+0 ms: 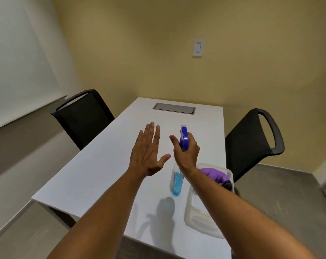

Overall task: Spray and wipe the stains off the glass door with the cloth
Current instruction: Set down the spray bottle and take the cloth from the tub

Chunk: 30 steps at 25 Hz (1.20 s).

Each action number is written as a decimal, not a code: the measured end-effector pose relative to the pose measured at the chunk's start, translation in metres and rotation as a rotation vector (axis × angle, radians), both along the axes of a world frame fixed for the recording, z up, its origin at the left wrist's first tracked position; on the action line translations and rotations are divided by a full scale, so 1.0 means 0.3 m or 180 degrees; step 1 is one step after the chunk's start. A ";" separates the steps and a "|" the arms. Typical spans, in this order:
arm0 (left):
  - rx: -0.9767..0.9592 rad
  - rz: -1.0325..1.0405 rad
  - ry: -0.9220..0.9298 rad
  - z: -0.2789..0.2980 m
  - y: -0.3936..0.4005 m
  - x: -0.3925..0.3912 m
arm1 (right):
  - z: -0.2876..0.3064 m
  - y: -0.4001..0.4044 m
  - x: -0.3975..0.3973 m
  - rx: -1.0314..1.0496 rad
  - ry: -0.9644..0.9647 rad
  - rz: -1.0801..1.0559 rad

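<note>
My right hand (186,152) grips the neck of a clear spray bottle (176,182) with a blue trigger head and blue liquid at its bottom, held above the white table (95,165). To its left my left hand (149,152) hovers flat over the table, fingers spread, holding nothing. A purple cloth (214,174) lies in a clear plastic tub (205,219) under my right forearm, at the table's right edge. The glass door is not in view.
Black chairs stand at the table's left (82,116) and right (251,141). A grey cable hatch (174,108) sits at the table's far end. A yellow wall with a light switch (198,48) lies beyond. A white blind (18,62) covers the left.
</note>
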<state>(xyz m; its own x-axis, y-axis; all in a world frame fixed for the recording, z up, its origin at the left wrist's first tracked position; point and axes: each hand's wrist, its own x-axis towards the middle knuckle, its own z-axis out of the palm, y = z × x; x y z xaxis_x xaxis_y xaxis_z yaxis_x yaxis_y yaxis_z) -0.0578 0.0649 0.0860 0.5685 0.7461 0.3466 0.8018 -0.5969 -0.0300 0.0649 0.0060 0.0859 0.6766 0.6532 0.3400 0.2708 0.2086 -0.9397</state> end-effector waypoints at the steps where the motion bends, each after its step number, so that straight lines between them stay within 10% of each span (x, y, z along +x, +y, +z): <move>1: -0.0051 -0.0107 -0.0009 -0.025 0.022 -0.005 | -0.029 0.016 -0.011 -0.0033 -0.0030 -0.0061; 22: -0.0409 -0.0933 -0.0016 -0.280 0.063 -0.060 | -0.349 -0.016 -0.097 -0.0472 0.0192 -0.0547; 30: -0.0427 -0.0813 -0.0089 -0.277 -0.019 -0.069 | -0.362 -0.128 -0.054 -0.1592 -0.0350 -0.0102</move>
<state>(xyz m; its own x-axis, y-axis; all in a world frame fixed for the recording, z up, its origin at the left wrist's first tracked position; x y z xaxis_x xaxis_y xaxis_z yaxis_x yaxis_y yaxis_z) -0.0785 0.0591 0.0028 0.7356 0.6202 0.2726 0.6243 -0.7768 0.0829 0.0486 -0.0325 -0.0228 0.6768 0.7336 0.0615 0.3726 -0.2692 -0.8881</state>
